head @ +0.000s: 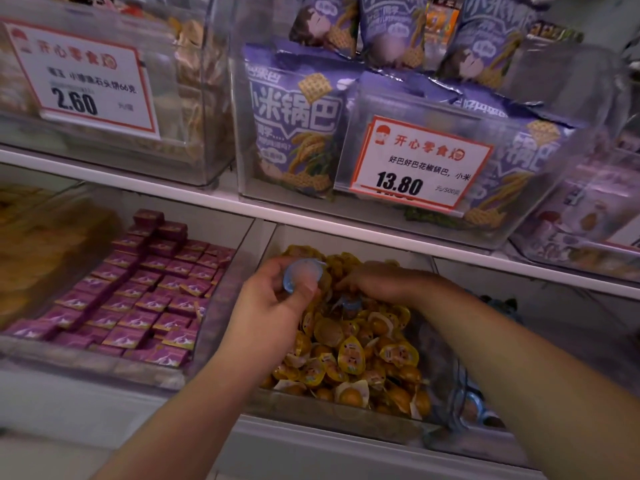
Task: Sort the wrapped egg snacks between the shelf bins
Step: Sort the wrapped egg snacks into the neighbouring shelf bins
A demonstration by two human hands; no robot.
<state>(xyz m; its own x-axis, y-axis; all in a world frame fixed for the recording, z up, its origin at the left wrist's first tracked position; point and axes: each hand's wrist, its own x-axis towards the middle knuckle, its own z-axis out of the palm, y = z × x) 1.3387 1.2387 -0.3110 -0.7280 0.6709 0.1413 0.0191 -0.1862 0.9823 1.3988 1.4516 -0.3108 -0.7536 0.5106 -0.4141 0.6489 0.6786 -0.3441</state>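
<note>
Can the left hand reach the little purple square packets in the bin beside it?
Probably yes. The left hand grips a blue-rimmed egg snack, but the purple square packets lie uncovered in the neighbouring open bin, only a low clear wall between.

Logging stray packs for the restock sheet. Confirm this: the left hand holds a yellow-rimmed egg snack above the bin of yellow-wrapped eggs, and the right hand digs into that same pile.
One detail is wrong: the egg snack held by the left hand has a blue rim, not yellow. The head view shows it above the bin of yellow-wrapped eggs, and the right hand does dig into that same pile.
</note>
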